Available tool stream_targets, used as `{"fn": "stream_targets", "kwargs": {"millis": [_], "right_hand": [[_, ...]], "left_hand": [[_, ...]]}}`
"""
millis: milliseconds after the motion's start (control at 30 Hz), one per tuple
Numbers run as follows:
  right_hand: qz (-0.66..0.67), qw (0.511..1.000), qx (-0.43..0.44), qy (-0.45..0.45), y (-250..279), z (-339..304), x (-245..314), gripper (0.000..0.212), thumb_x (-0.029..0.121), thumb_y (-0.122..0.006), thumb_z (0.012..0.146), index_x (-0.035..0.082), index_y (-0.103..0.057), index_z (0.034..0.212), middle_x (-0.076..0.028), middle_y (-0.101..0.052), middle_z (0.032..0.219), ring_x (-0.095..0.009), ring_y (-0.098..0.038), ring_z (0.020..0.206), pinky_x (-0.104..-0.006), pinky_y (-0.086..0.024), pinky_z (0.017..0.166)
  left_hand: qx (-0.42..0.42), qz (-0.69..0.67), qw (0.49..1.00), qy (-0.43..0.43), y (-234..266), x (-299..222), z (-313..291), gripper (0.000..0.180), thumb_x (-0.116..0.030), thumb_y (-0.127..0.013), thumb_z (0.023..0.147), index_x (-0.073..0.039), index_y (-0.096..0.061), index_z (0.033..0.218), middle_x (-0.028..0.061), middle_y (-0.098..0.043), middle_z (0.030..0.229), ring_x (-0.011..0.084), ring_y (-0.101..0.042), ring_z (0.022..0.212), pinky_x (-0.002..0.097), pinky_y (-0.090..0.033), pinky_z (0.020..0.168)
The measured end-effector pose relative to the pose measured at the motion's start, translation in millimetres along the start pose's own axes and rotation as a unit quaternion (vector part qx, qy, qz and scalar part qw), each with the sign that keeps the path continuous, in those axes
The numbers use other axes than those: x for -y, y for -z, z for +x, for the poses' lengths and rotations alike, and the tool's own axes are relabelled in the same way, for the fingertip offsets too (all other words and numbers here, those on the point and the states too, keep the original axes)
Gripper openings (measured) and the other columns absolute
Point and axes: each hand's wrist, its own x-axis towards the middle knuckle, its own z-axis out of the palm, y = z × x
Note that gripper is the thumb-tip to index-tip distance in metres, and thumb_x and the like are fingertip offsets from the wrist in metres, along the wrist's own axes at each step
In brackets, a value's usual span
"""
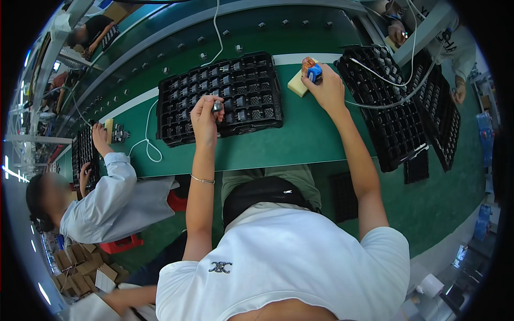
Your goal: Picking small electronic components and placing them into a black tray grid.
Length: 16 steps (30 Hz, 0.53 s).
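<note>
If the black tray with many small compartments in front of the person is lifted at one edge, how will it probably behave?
The black compartment tray looks thin and moulded, so it would probably flex a little. It seems light itself, though the small parts filling many cells add weight. Tilting it might let those loose parts slide out.

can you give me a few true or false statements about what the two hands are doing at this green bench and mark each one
1. The left hand pinches a small grey part over the black compartment tray. True.
2. The right hand is empty. False: it grips a small blue and orange tool.
3. The tool is at a pale yellow block. True.
4. The black tray in front of the left hand holds no parts. False: many compartments hold small parts.
5. A white cable lies on the green bench. True.
</note>
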Motion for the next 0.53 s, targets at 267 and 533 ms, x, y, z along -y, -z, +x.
{"fn": "stream_targets", "kwargs": {"millis": [267,533], "right_hand": [[-0.007,0.999,0.027,-0.024,5.3,-1.3,5.3,0.046,0.033,-0.074,0.076,0.004,-0.065,0.110,-0.013,-0.067,0.095,-0.033,-0.066,0.084,-0.0405,-0.052,0.073],[-0.004,0.999,0.026,-0.024,4.4,-2.1,3.8,0.046,0.032,-0.074,0.076,0.005,-0.065,0.112,-0.013,-0.067,0.097,-0.033,-0.066,0.085,-0.0404,-0.052,0.075]], "left_hand": [[-0.004,0.001,1.000,-0.003,1.9,3.6,-0.7,0.031,-0.027,-0.052,0.100,-0.001,-0.065,0.088,0.0005,-0.057,0.069,0.0065,-0.052,0.059,0.0190,-0.038,0.051],[-0.002,0.002,1.000,-0.008,2.1,3.5,-2.1,0.031,-0.027,-0.052,0.100,-0.001,-0.065,0.089,0.0009,-0.057,0.069,0.0066,-0.053,0.059,0.0193,-0.039,0.051]]}}
